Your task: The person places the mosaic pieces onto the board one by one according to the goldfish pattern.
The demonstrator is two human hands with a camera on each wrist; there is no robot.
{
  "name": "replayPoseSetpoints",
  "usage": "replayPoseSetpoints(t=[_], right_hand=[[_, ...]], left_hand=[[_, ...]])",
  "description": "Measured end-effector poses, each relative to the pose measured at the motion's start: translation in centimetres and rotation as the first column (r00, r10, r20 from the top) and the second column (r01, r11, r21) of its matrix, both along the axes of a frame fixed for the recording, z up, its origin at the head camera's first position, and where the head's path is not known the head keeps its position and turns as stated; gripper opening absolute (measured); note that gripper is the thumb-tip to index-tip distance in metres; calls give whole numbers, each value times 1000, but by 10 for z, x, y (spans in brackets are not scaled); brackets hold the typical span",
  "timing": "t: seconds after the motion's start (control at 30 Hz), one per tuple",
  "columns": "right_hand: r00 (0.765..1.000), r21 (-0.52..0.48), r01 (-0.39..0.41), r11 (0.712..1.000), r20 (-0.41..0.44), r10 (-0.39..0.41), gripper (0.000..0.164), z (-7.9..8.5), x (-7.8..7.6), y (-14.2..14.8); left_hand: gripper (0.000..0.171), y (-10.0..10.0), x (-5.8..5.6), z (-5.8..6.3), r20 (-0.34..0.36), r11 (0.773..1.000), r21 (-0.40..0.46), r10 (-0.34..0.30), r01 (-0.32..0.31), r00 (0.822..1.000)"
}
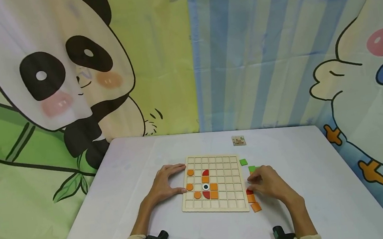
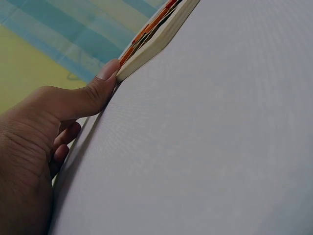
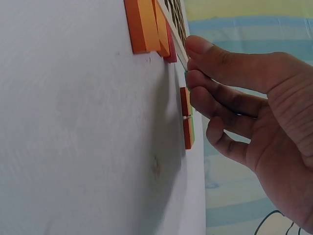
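Note:
A pale wooden grid board (image 1: 228, 170) lies flat on the table. My left hand (image 1: 163, 184) rests at its left edge, thumb and fingers spread along it; the left wrist view shows the thumb (image 2: 105, 78) touching the board's side. On the board are three orange discs (image 1: 190, 172), red rounded pieces (image 1: 206, 194), orange squares (image 1: 213, 186) and a white disc with a black dot (image 1: 206, 187). My right hand (image 1: 269, 183), fingers bent, hovers off the right edge above a red piece (image 1: 249, 191) and orange tiles (image 1: 256, 207). No piece shows between its fingertips.
Green tiles (image 1: 243, 162) lie by the board's upper right edge, some partly hidden by the right hand. A small patterned card (image 1: 238, 140) lies near the back of the white table (image 1: 159, 151). Printed cloth hangs behind.

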State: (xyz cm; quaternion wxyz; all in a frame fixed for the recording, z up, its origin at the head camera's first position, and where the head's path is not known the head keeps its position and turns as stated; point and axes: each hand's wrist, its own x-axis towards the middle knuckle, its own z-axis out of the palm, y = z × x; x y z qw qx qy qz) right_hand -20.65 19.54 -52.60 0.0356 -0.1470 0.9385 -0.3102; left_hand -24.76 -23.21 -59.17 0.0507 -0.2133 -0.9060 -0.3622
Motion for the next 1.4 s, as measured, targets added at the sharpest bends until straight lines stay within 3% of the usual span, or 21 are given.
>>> replayPoseSetpoints(t=[0.43,0.8,1.1,1.4], right_hand=[[995,13,54,998,82,-55,24,0,13,15],[989,-57,-57,997,136,65,24,-1,21,27],[974,-104,-56,993,214,77,32,3,27,28],[970,-132,-74,988,219,102,33,2,32,26]], left_hand=[[91,1,1,2,-2,1000,0,-2,2,1000],[89,1,1,-1,3,1000,-3,5,-5,1000],[89,0,0,1,0,1000,5,-4,4,1000],[89,1,-1,-2,5,1000,-4,7,-7,1000]])
